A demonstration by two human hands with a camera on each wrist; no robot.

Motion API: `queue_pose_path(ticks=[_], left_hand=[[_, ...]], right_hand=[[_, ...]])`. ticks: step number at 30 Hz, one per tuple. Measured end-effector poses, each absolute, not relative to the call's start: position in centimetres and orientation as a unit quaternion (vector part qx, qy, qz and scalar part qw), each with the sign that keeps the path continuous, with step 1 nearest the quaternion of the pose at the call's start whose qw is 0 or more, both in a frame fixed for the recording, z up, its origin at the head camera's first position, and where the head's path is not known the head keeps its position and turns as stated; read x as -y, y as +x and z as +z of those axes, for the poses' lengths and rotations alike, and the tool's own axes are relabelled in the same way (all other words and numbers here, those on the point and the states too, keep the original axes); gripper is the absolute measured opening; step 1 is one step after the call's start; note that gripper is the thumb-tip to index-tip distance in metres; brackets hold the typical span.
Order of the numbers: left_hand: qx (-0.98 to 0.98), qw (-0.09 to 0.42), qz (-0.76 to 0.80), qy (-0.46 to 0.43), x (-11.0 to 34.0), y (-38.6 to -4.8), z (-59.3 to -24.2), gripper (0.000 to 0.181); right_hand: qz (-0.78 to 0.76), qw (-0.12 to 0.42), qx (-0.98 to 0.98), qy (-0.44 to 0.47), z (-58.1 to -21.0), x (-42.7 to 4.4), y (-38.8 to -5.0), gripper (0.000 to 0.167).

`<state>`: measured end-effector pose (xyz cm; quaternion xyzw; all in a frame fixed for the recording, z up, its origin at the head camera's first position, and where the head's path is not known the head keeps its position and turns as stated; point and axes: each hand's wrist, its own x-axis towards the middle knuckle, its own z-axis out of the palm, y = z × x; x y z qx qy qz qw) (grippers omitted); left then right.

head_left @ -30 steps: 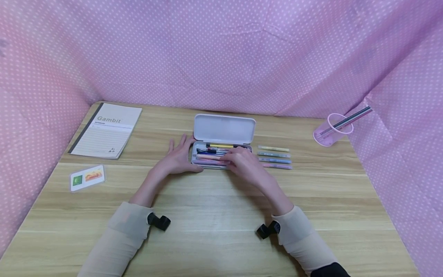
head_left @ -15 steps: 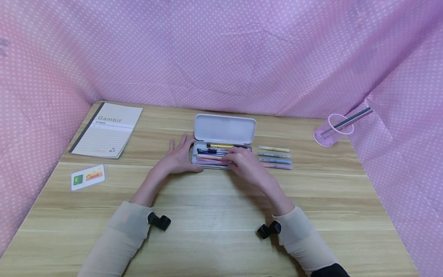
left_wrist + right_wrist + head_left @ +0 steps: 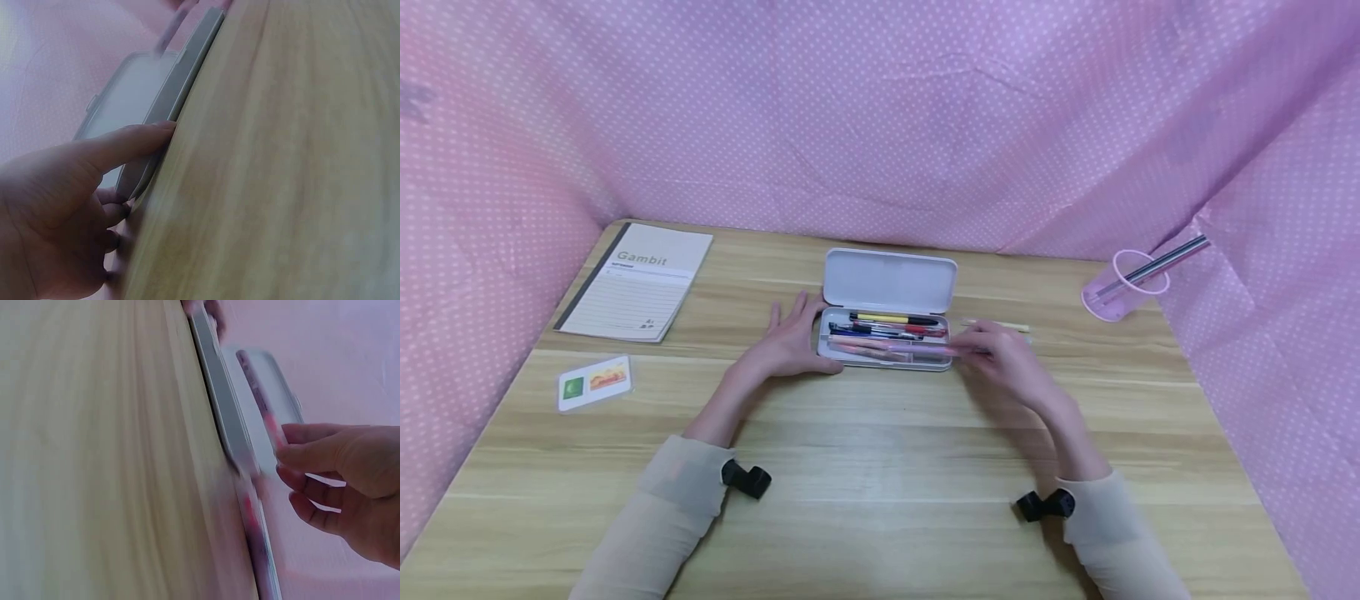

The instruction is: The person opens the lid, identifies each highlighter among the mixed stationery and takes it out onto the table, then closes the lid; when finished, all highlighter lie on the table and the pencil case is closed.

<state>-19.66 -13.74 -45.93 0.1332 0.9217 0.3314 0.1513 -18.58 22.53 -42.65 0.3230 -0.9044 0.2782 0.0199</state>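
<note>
Pink pen [image 3: 257, 390]: we see it pinched by the nearer right hand [image 3: 1006, 358], long axis pointing left from the fingertips, over the pencil case's [image 3: 889, 281] right end; left hand [image 3: 786, 343], fingers spread, touches the case's left end.

Tabletop [image 3: 880, 542]: wood-grain, smooth, mostly matt w/ soft sheen twd near edge. Pencil case [image 3: 219, 394], nr middle of far edge: smooth & hard, metal or plastic, can't tell; inside of lid [image 3: 889, 280] flat, satin-ish. Pens [image 3: 880, 317] in it: smooth plastic, some w/ clear barrels. Held pen [image 3: 255, 381]: plastic-looking too, finish blurred. Cup [image 3: 1101, 303], far R corner: thin see-thru plastic, smooth rim. Notebook [image 3: 632, 287], far L corner: paper, matt cover. Card [image 3: 595, 383], by L edge: smooth, clear plastic border. Curtain [image 3: 880, 125] past far edge: cloth, matt, creased. Sleeves [image 3: 651, 504] over near edge: matt cloth. Wrist cams [image 3: 747, 479]: hard plastic, low sheen.
</note>
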Motion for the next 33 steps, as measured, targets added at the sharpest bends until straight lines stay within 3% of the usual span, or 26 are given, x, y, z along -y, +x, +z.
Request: queue_pose_path(ticks=[15, 33], left_hand=[[-0.924, 0.152, 0.326, 0.132, 14.1, -19.7, -46.1, 0.106], [-0.923, 0.158, 0.327, 0.128, 13.7, -19.7, -46.0, 0.108]], right_hand=[[0.240, 0.047, 0.918, 0.313, -43.4, -30.8, -17.4, 0.026], [0.215, 0.037, 0.926, 0.309, -43.3, -32.5, -17.2, 0.027]])
